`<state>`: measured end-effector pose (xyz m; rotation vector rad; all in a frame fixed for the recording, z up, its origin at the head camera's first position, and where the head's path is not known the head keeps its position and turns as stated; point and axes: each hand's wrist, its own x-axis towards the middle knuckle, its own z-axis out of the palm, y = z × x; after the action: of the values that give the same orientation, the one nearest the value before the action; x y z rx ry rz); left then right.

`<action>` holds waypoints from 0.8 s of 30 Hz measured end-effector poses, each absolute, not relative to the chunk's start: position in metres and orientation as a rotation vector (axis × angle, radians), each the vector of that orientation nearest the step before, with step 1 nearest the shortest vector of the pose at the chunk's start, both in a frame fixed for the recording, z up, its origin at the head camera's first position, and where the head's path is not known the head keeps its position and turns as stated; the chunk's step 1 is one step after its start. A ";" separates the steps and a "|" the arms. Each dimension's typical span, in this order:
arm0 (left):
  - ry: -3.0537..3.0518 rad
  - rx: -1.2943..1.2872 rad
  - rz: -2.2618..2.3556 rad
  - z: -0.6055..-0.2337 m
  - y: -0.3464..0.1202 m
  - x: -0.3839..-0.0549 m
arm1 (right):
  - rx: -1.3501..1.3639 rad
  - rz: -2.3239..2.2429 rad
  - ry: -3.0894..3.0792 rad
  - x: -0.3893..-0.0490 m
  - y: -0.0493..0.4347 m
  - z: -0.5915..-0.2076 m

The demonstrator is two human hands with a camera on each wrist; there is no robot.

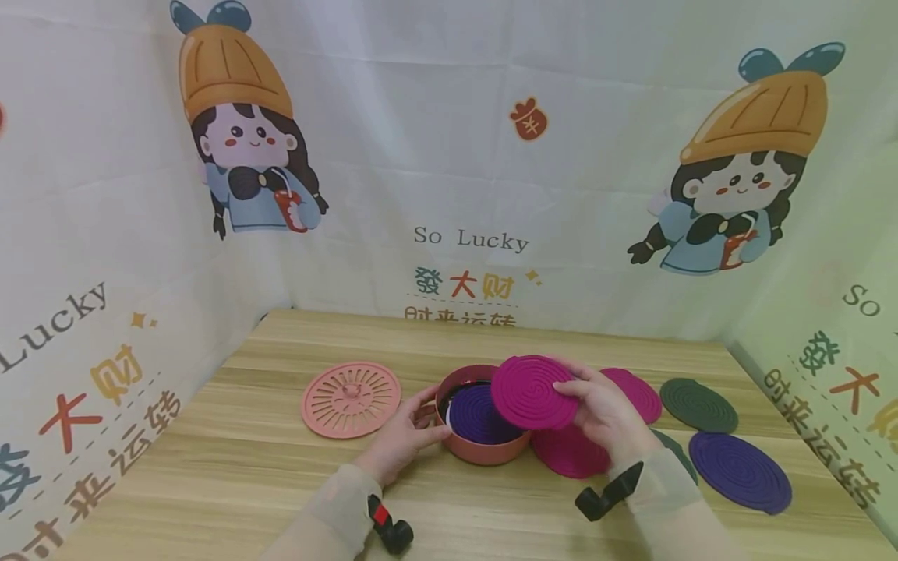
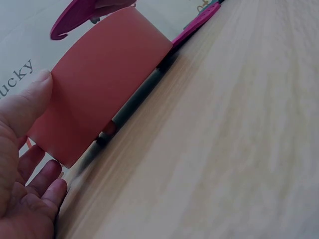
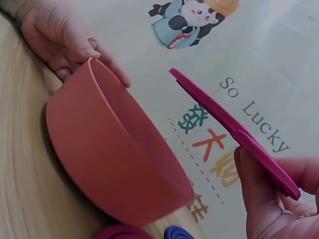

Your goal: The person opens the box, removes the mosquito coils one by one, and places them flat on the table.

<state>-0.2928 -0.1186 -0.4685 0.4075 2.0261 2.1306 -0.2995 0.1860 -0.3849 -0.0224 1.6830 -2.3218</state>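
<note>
In the head view my right hand (image 1: 606, 409) pinches a magenta ridged coaster (image 1: 529, 392) by its right edge, thumb on one face and fingers behind. The coaster hangs tilted above the right side of a round coral holder (image 1: 487, 452). A dark blue coaster (image 1: 477, 413) lies inside that holder. My left hand (image 1: 403, 436) grips the holder's left side; the left wrist view shows the thumb against the wall (image 2: 104, 74) and the other fingers curled by its lower edge. In the right wrist view the magenta coaster (image 3: 229, 127) is apart from the holder's rim (image 3: 137, 132).
A coral slotted lid (image 1: 351, 400) with a small knob lies left of the holder. To the right lie magenta coasters (image 1: 634, 396), green coasters (image 1: 699, 405) and a blue coaster (image 1: 740, 471). A printed cloth (image 1: 449, 156) hangs around the wooden table (image 1: 210, 475).
</note>
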 end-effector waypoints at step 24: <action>2.033 0.422 2.120 -0.468 -0.119 -0.291 | -0.227 -2.143 1.626 -0.250 0.260 -0.419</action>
<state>-0.2913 -0.1190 -0.4676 0.4216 2.0334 2.1202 -0.2504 0.2595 -0.4186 -0.2268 1.6260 -2.1433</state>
